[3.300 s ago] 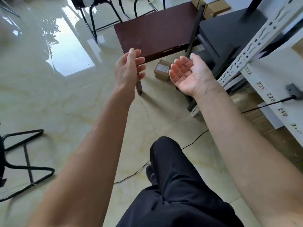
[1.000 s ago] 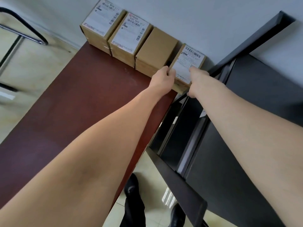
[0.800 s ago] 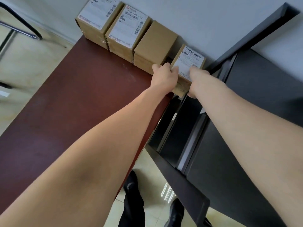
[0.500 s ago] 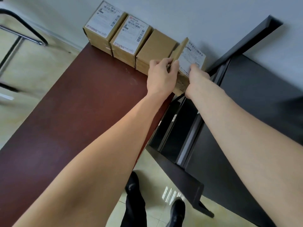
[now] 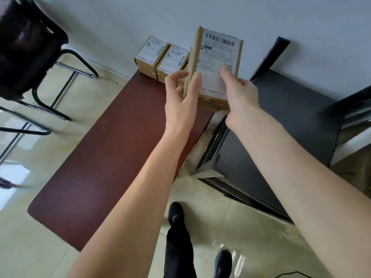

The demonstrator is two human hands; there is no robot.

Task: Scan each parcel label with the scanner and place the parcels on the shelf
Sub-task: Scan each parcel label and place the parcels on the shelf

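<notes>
A brown cardboard parcel (image 5: 214, 63) with a white barcode label facing me is lifted clear of the dark red table (image 5: 104, 157), tilted up. My left hand (image 5: 181, 101) grips its left side, thumb on the label face and fingers behind. My right hand (image 5: 239, 95) holds its right side, thumb across the label. Two labelled parcels (image 5: 151, 57) (image 5: 172, 63) stand against the wall at the table's far end; a third is mostly hidden behind my left hand. No scanner is in view.
A black cabinet (image 5: 281, 127) stands right of the table against the white wall. A black chair (image 5: 30, 47) with metal legs is at the upper left. My feet in black shoes (image 5: 176, 215) are on the glossy tiled floor.
Both hands have lifted the rightmost parcel off the table's far end and drawn it toward me. The view has pulled back, showing more floor and the chair.
</notes>
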